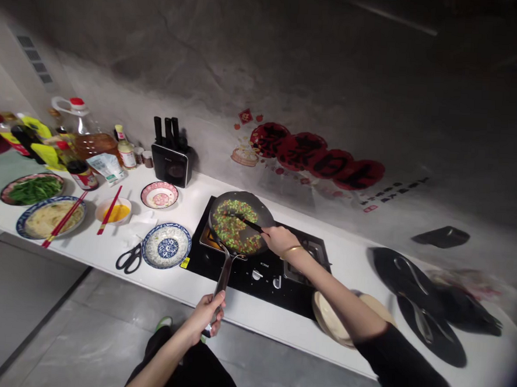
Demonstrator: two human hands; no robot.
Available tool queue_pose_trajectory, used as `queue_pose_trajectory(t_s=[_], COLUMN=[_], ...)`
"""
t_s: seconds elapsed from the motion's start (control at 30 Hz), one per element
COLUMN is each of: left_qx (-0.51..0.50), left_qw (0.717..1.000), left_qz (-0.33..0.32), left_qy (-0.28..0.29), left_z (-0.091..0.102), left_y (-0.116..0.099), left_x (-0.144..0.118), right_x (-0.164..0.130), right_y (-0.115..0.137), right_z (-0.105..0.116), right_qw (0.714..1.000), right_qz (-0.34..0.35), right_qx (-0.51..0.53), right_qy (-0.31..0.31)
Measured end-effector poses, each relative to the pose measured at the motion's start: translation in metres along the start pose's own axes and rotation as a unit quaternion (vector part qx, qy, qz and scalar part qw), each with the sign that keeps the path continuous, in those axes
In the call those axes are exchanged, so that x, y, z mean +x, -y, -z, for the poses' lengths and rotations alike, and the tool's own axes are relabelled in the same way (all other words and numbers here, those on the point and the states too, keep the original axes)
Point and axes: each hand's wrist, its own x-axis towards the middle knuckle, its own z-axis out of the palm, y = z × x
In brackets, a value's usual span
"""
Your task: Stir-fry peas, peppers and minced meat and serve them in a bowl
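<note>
the left hand is wrapped round the long handle of the dark round frying pan, which sits on the black glass hob and is full of chopped green and red vegetables. the right hand grips a black spatula dipped in from three o'clock. i'd steady the handle and stir gently. at nine o'clock on the white bench, a blue patterned plate and black scissors crowd close.
</note>
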Motion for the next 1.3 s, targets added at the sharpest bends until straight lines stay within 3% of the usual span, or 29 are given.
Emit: queue_pose_trajectory(t_s=[0.17, 0.3, 0.43, 0.63, 0.77, 0.9, 1.03, 1.17, 1.3], left_qx=[0.0, 0.0, -0.001, -0.002, 0.01, 0.019, 0.014, 0.007, 0.002], left_qw=[1.0, 1.0, 1.0, 1.0, 1.0, 1.0, 1.0, 1.0, 1.0], left_qz=[-0.001, 0.005, 0.003, 0.002, 0.003, 0.009, 0.016, 0.009, 0.006], left_qy=[-0.001, 0.002, 0.001, -0.003, -0.004, -0.005, -0.01, -0.001, 0.006], left_z=[0.001, 0.003, 0.004, 0.002, 0.001, 0.001, 0.001, 0.002, 0.003], left_y=[0.001, 0.004, 0.005, 0.004, 0.002, -0.001, -0.002, 0.001, 0.003], left_x=[0.002, 0.003, 0.004, 0.003, 0.002, 0.002, 0.001, 0.002, 0.005], right_x=[-0.06, -0.082, -0.061, 0.008, 0.03, 0.008, -0.034, -0.063, -0.072], right_y=[-0.021, -0.019, -0.009, -0.003, 0.019, 0.027, 0.001, -0.038, -0.056], right_z=[0.045, 0.048, 0.024, 0.015, 0.012, 0.01, 0.024, 0.048, 0.042], right_qw=[0.998, 0.993, 0.998, 0.996, 0.999, 0.999, 0.993, 0.988, 0.991], right_qz=[0.007, 0.01, -0.023, -0.085, -0.036, 0.05, 0.083, 0.032, 0.015], right_qx=[-0.056, -0.074, -0.04, 0.01, 0.007, -0.012, -0.082, -0.145, -0.105], right_qy=[0.041, 0.093, 0.048, 0.001, -0.015, -0.008, 0.015, 0.043, 0.083])
